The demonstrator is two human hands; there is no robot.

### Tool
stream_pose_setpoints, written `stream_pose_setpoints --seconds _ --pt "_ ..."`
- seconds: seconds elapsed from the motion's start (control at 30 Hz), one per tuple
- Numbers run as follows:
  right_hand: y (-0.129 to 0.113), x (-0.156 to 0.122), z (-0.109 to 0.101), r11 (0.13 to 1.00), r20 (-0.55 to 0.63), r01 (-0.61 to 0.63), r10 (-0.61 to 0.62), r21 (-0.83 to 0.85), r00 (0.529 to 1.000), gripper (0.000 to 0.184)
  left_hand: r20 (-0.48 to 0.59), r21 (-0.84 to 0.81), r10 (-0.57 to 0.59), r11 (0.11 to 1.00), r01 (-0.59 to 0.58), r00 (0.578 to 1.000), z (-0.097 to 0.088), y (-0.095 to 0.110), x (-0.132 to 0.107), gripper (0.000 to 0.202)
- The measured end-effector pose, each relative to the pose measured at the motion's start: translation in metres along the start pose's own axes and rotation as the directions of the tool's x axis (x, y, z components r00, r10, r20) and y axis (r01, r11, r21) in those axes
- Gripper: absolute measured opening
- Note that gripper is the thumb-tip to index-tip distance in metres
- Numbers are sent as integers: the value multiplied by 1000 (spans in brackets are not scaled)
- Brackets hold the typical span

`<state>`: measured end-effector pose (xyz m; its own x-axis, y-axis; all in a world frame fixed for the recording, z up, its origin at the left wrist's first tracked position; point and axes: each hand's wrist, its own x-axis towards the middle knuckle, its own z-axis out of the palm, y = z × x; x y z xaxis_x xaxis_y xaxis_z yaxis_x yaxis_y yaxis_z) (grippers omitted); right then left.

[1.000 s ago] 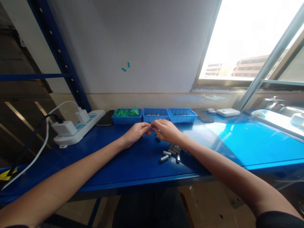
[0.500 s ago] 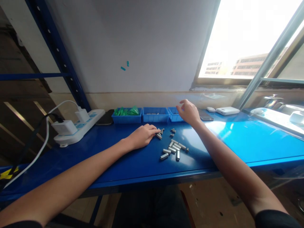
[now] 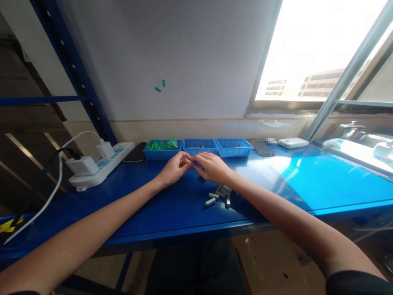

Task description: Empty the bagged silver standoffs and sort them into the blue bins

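Observation:
My left hand point(image 3: 174, 169) and my right hand point(image 3: 213, 167) meet above the blue table, fingertips touching in front of the bins. Both are closed in a pinch; whatever lies between the fingers is too small and hidden to name. Nearer the table's front edge lies a loose group of short silver hexagonal metal pieces, one of them point(image 3: 210, 202) set apart at the left. My right hand and forearm cover part of this group and the spot where small screw-like pieces lay earlier.
Along the wall stand a blue bin point(image 3: 162, 155) with green packets, a middle bin point(image 3: 187, 150) and a right bin point(image 3: 235, 153) with small parts. To the left are a white power strip point(image 3: 115, 163) and a dark phone point(image 3: 135, 154). A white box-like device point(image 3: 293, 142) lies right.
My right hand has come back from the right bin, moving left and nearer to meet my left hand. My left hand has lifted from the small metal parts and shifted slightly left.

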<state>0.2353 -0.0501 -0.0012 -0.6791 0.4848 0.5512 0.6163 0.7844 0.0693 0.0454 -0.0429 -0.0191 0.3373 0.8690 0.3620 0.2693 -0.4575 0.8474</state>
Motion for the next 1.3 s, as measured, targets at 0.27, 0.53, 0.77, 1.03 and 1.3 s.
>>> stream_pose_setpoints --seconds 0.27,0.53,0.77,1.03,1.3 --pt "2 1 -3 999 12 50 -50 7 999 14 53 -209 -55 976 65 997 4 3 -4 53" --pt "1 2 -7 993 43 -118 119 -29 992 23 21 -157 -29 987 32 999 4 12 -5 41" --pt "-1 3 -5 979 64 -160 169 -129 984 32 14 55 47 997 -48 999 6 14 -8 31" --pt "0 0 -4 994 -63 -103 105 32 992 26 -41 -101 -81 992 77 996 3 14 -4 39" --pt "-1 1 -4 1000 -99 -11 12 19 995 18 68 -245 -116 961 129 991 5 19 -8 40"
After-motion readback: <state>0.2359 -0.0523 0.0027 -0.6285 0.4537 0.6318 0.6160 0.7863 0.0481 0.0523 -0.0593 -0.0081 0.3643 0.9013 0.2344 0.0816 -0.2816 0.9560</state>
